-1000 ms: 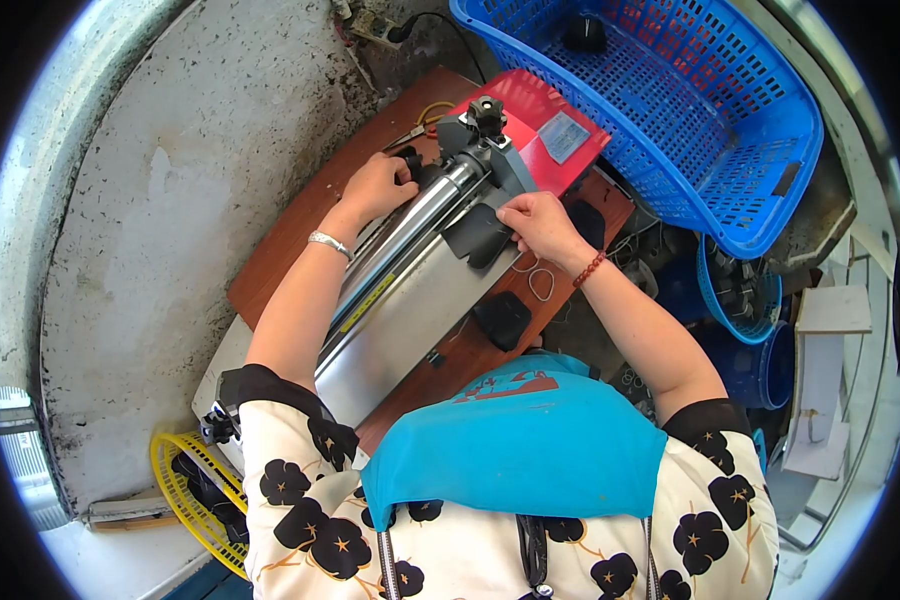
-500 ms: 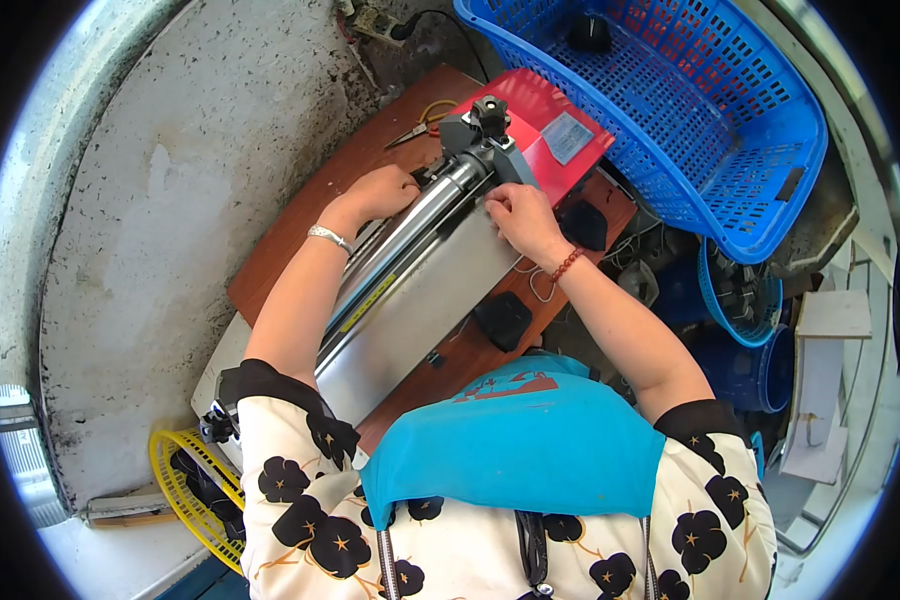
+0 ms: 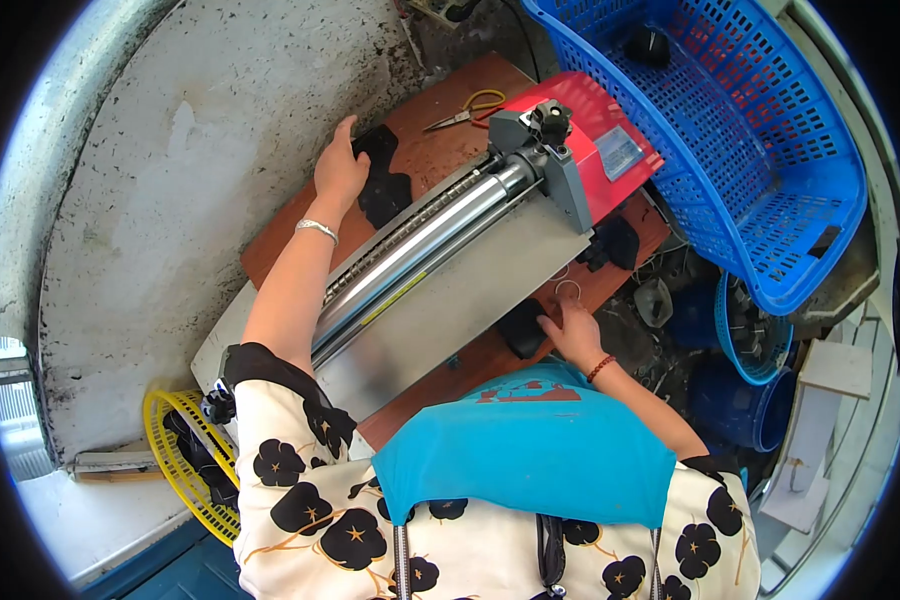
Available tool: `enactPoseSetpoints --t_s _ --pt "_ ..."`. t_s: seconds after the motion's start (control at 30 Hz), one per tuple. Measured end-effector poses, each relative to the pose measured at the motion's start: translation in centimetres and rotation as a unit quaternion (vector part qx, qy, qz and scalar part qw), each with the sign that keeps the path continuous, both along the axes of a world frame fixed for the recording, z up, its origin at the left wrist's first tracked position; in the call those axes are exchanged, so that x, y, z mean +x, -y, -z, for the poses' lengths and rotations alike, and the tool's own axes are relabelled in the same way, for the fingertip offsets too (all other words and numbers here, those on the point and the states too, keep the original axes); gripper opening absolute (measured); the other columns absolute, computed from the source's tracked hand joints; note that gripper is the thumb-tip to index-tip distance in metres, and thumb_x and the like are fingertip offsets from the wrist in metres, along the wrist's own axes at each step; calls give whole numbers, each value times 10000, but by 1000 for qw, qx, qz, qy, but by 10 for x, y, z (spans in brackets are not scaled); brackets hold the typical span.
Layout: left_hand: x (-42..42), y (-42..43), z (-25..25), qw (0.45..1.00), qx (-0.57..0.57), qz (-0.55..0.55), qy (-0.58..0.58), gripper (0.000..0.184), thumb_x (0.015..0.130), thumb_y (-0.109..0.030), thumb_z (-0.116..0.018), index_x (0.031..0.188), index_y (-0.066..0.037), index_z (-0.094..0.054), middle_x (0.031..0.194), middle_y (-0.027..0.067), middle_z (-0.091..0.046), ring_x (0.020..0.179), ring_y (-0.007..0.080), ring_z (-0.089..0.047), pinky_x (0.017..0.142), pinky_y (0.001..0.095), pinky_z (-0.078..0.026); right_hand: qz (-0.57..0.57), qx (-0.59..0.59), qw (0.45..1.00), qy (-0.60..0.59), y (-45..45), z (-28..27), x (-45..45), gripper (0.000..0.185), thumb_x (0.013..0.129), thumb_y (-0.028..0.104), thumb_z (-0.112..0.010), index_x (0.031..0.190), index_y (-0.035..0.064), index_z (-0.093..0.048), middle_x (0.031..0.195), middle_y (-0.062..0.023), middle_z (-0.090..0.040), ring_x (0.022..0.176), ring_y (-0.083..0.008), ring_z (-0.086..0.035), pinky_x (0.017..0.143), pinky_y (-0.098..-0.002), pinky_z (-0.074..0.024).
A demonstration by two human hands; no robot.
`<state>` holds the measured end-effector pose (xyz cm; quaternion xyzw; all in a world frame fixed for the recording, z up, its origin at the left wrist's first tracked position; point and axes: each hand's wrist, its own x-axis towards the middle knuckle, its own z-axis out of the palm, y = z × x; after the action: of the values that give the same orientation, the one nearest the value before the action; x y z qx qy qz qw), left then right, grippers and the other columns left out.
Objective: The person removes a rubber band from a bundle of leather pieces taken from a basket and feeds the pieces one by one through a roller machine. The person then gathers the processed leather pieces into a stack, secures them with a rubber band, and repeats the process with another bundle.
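A machine with a long steel roller (image 3: pixel 425 240) and a smooth metal plate (image 3: pixel 470 275) lies slantwise before me. Beyond the roller, my left hand (image 3: pixel 342 172) is open, thumb and forefinger spread beside a flat black piece (image 3: pixel 382 185). That piece has an irregular outline and rests on the brown board, against the machine's far edge. On the near side, my right hand (image 3: pixel 575 335) is open, its thumb at the edge of another black piece (image 3: pixel 520 328). Whether the thumb touches that piece is hard to tell.
Yellow-handled scissors (image 3: pixel 468 112) lie on the brown board (image 3: pixel 500 75) by the machine's red end cover (image 3: pixel 595 130). A large blue basket (image 3: pixel 710 180) stands at the right. More black pieces (image 3: pixel 615 242) sit near the cover. A yellow basket (image 3: pixel 192 470) is at lower left.
My left hand has moved off the roller area to the far side, where a black piece now shows. My right hand has dropped from the plate toward the near black piece. The view has shifted.
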<state>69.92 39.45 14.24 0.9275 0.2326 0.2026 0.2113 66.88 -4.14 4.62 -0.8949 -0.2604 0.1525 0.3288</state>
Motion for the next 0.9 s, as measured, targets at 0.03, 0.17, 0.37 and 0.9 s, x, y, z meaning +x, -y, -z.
enactPoseSetpoints --t_s 0.03,0.17,0.37,0.9 --pt "0 -10 1 995 -11 -6 -96 470 821 -53 -632 1278 -138 -565 1221 128 -574 1035 364 -614 887 446 -489 3 -82 996 45 -1 6 -3 441 841 327 -675 1159 30 -599 1069 -199 -627 939 -380 -636 795 -439 -520" --pt "-11 -17 23 981 90 84 -153 486 814 -31 -619 1286 -143 -577 1376 103 -470 1129 350 -576 924 424 -488 -32 -131 990 -34 -2 24 -4 513 792 355 -719 1175 38 -592 1120 -200 -585 972 -386 -615 816 -458 -509" --pt "-16 -12 76 888 -47 133 -437 605 788 -68 -664 1370 -144 -514 1464 130 -410 1254 338 -505 1072 413 -401 4 -89 996 -11 -6 18 -8 456 760 264 -753 1121 31 -600 1061 -176 -582 974 -382 -601 809 -457 -503" --pt "5 -6 33 945 -122 181 -244 392 830 -122 -616 1214 -51 -626 1275 178 -594 1223 298 -536 1031 381 -418 87 231 848 -469 35 -38 16 418 863 71 -686 1244 -48 -561 967 -76 -677 705 -75 -609 561 -198 -490"
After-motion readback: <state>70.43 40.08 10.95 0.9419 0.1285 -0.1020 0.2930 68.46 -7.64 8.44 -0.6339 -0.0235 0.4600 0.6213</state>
